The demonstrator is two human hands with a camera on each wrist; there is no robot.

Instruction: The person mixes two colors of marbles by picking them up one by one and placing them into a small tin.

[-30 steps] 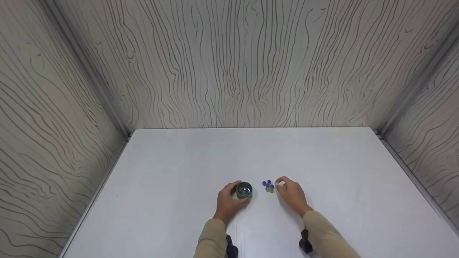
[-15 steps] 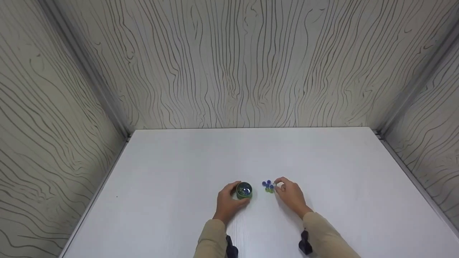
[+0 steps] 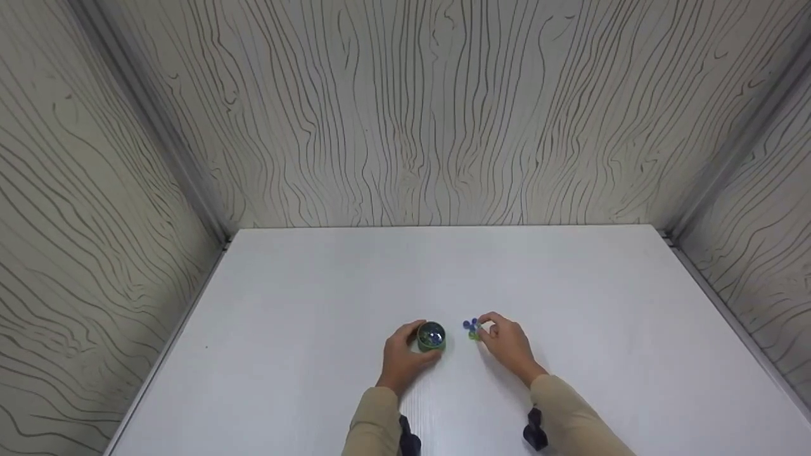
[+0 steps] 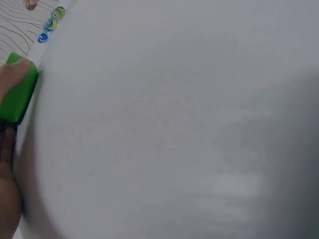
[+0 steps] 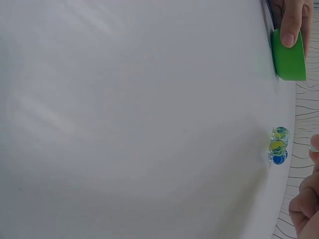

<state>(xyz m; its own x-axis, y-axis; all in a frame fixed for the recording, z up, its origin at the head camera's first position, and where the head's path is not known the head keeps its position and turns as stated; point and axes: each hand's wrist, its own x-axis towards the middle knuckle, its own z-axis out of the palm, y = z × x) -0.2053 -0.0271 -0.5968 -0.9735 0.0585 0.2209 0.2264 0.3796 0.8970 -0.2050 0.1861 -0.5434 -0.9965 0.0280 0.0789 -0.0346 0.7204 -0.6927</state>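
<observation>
1. One pale marble [image 5: 313,148] is in the air, just above the group of marbles [image 5: 278,145] lying on the white table [image 3: 304,316].
2. The right hand [image 3: 507,342] pinches this marble between finger and thumb, opened only to its width.
3. The green cup [image 5: 290,62] stands near the group, at its left.
4. The left hand [image 3: 403,359] holds the cup, fingers and thumb curved around it.

The cup [image 5: 290,63] is green outside, the clear marbles [image 5: 277,147] bear blue and yellow swirls, the tabletop [image 3: 304,297] is white, the sleeves [image 3: 374,415] beige, and the pale walls [image 3: 405,114] dark-grained.
</observation>
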